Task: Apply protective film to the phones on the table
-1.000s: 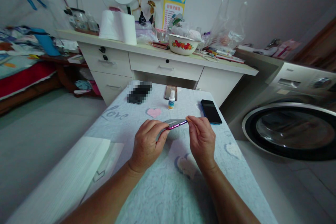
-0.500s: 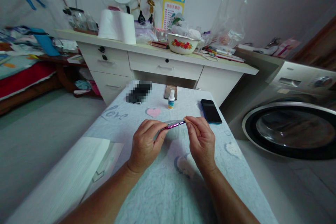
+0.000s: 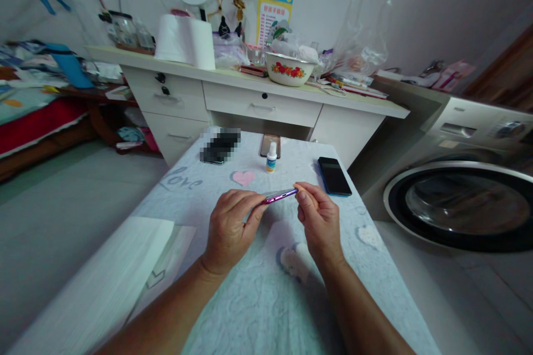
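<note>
The slim phone (image 3: 281, 196), purple along its edge, is held above the bench (image 3: 258, 283), nearly edge-on to the view, its right end a little higher. The left hand (image 3: 231, 224) clamps its left end, thumb beneath and fingers over the top; the right hand (image 3: 320, 216) is pinched at the right corner (how much of the phone lies behind those fingers I cannot tell). It should handle as a light, stiff slab — no bend to speak of, but the shiny rim looks slippery and the faces are probably glass, so a drop or a hard squeeze could crack it. The safest hold is likely by the two short ends or long edges, pads flat, pressure gentle. A small white-capped bottle (image 3: 271, 158) stands beyond — well apart — and a black-screened phone (image 3: 335, 176) lies beyond the right hand
</note>
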Motion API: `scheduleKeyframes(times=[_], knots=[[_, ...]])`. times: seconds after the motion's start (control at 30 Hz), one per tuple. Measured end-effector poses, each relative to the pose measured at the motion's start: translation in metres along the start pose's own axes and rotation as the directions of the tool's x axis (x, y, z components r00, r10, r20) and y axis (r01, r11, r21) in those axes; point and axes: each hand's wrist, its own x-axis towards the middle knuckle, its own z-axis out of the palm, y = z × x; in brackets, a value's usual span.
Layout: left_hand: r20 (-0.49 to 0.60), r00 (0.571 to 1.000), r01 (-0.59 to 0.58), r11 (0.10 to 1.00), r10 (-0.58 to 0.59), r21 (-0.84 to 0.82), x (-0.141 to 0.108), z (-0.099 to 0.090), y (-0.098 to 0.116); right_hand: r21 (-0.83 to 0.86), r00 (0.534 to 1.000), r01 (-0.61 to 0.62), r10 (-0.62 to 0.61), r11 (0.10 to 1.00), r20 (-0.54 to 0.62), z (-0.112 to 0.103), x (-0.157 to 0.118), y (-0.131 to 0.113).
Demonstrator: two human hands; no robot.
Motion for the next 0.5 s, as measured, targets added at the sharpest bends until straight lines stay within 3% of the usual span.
scheduleKeyframes(times=[0.17, 0.5], knots=[[-0.005, 1.000, 0.014, 1.000, -0.014, 0.027, -0.0010, 0.0002, -0.0008, 0.096, 0.997, -0.075, 0.072, 0.993, 0.028, 0.0006, -0.0005, -0.0005], [-0.041, 0.999, 0.018, 0.999, -0.016, 0.032, -0.0033, -0.0007, -0.0024, 0.016, 1.000, 0.006, -0.006, 1.000, 0.024, -0.0004, -0.0023, -0.0072]])
